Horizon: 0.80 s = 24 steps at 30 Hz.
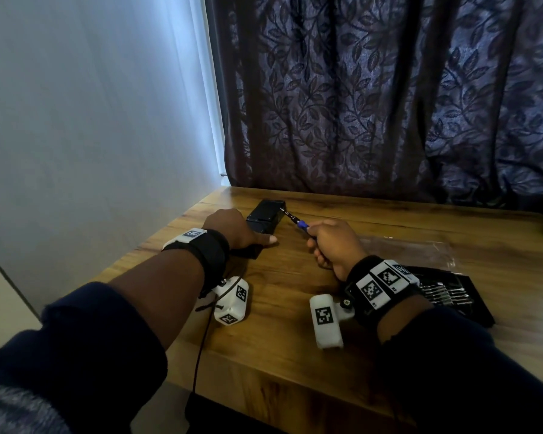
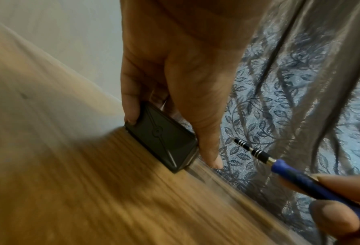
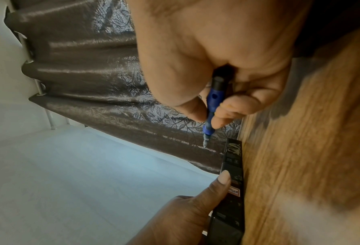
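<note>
The black box (image 1: 265,216), a rectangular moulded-plastic housing with rounded edges and a raised line pattern on its end face, lay flat at the far left of the table (image 1: 389,220). The left hand (image 1: 232,228) gripped it, fingers curled on one long side and thumb extended along the other. The right hand (image 1: 334,245) was closed round the blue ribbed handle of a screwdriver (image 1: 295,219), whose black, silver-banded shaft pointed at the box's far right corner; contact could not be confirmed. The table showed a wood-grain surface. A black bit case (image 1: 480,308) lay by the right wrist, below a leaf-patterned curtain (image 1: 389,89).
</note>
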{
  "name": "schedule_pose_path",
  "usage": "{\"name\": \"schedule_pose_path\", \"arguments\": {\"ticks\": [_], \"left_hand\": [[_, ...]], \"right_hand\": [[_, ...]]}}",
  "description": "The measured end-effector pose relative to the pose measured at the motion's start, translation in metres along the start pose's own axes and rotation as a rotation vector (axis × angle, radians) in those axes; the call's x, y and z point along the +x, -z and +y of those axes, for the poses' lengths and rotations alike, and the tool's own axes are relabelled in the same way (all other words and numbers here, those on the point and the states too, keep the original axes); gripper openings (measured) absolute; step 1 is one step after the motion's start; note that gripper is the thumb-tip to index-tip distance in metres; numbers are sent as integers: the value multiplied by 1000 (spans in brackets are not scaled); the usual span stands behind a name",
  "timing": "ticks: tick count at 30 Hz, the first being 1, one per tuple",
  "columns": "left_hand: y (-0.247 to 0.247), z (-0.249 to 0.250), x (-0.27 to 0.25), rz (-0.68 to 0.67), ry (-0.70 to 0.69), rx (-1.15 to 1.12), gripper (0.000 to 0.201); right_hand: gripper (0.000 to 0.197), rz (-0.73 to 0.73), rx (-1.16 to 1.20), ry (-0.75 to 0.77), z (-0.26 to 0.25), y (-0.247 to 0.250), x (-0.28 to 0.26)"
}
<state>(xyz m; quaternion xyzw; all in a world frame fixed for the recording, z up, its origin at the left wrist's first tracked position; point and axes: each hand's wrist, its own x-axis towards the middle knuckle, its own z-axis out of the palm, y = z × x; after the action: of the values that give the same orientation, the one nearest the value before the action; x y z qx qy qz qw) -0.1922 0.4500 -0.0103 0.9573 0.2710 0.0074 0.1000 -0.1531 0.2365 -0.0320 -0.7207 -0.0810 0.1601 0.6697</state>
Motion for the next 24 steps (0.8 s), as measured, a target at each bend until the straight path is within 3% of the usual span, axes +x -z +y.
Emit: {"name": "schedule_pose_path", "arguments": {"ticks": [3,6,8,10,13,15,19,24], "left_hand": [[10,3,-3,-55,17,-38,82],[27,15,-14,12,-28,-89,75],[34,32,-24,97,-94,-274,79],[36,60,-39,80,-143,-638,75],[35,116,-65,-119,-229,-1066,45],[29,159,-79,-245,-285,-1206,41],[6,257,-112,-446,-385,-1263,41],[-21,360,-162,-694,-463,-1194,45]], "right_hand": [[15,8,15,-1,-1,2,2],[15,17,28,-6,-5,9,2],[15,24,74,20,-12,16,-3],[15,45,170,47,-22,30,-12],[17,58,302,61,-38,62,-27],[20,109,303,75,-44,97,-36],[30,241,108,90,-47,191,-54],[26,474,-119,3,-47,317,-94]]}}
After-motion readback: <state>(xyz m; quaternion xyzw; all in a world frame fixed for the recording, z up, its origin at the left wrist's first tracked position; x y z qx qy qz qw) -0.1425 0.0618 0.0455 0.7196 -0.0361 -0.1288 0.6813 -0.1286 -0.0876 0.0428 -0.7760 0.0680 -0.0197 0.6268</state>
